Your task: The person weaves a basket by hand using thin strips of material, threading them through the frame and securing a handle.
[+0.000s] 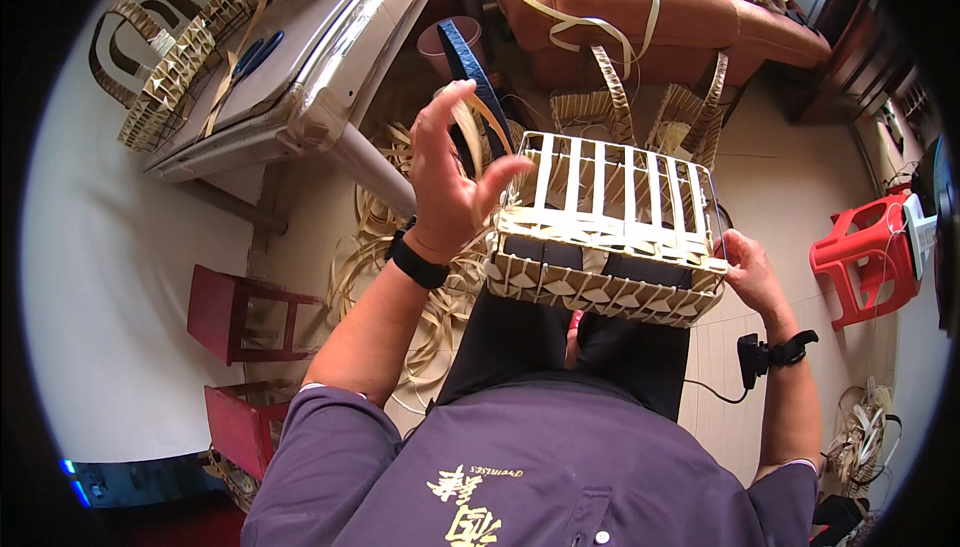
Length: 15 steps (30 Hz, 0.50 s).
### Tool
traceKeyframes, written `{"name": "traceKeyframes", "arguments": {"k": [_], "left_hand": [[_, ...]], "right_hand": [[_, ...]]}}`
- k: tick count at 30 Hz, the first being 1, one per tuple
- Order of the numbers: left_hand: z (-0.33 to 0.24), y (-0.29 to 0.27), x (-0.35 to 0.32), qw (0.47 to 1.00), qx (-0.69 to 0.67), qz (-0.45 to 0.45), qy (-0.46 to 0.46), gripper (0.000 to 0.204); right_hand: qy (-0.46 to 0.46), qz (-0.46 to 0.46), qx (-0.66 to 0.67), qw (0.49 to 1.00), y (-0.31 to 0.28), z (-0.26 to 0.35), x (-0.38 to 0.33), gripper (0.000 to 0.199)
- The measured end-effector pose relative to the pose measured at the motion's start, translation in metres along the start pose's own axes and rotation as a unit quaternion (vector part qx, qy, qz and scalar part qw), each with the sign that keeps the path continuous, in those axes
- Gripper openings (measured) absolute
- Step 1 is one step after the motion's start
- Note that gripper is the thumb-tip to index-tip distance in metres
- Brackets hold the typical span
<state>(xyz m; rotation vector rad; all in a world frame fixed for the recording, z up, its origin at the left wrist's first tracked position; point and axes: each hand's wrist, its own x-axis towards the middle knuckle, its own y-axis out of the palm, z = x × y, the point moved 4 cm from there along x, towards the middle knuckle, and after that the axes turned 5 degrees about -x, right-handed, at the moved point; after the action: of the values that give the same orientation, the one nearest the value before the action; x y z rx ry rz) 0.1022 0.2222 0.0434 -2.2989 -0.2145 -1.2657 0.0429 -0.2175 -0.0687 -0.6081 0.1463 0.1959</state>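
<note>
A half-woven basket (605, 292) of cream and tan strips on a wire frame rests on its side over my lap. Dark panels show through its openings, and pale strips run along its upper face. My right hand (750, 272) closes on the basket's right end, its fingertips partly hidden by the frame. My left hand (445, 172) is raised at the upper left corner, fingers stretched up and thumb apart, pointing at the frame. Just past its fingers arches a dark blue band (462, 52), with a tan strip (490, 117) alongside; what the band joins is hidden.
Left stands a table (330, 57) with dark-handled scissors (258, 55) and a woven basket (165, 82). Loose strips (375, 267) heap on the floor. Ahead are handled baskets (690, 122) and an upholstered seat (610, 7). Red stools (870, 252) stand right, dark red ones (225, 312) left.
</note>
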Motion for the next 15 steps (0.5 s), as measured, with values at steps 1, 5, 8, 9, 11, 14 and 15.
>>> {"name": "traceKeyframes", "arguments": {"k": [1,5,8,9,11,14,15], "left_hand": [[0.007,0.003,0.002,0.993,-0.089,-0.029,-0.073,0.090],[0.041,-0.001,-0.010,0.902,-0.317,-0.026,-0.293,0.084],[0.054,-0.005,-0.025,0.900,-0.294,-0.045,-0.318,0.080],[0.059,-0.005,-0.030,0.900,-0.293,-0.046,-0.319,0.080],[0.069,-0.005,-0.040,0.918,-0.254,-0.085,-0.292,0.076],[0.070,0.006,-0.049,0.871,-0.265,-0.082,-0.405,0.061],[0.073,0.007,-0.055,0.826,-0.291,-0.074,-0.477,0.057]], "right_hand": [[-0.047,-0.030,-0.049,0.997,0.000,0.011,-0.002,0.016],[-0.070,-0.101,-0.203,0.971,-0.009,0.026,-0.012,0.012],[-0.070,-0.148,-0.216,0.963,-0.035,0.017,-0.027,0.013],[-0.061,-0.165,-0.230,0.957,-0.047,0.008,-0.032,0.014],[-0.073,-0.193,-0.269,0.941,-0.070,-0.010,-0.047,0.015],[-0.068,-0.246,-0.344,0.904,-0.109,-0.039,-0.072,0.016],[-0.116,-0.280,-0.397,0.866,-0.131,-0.055,-0.078,0.016]]}}
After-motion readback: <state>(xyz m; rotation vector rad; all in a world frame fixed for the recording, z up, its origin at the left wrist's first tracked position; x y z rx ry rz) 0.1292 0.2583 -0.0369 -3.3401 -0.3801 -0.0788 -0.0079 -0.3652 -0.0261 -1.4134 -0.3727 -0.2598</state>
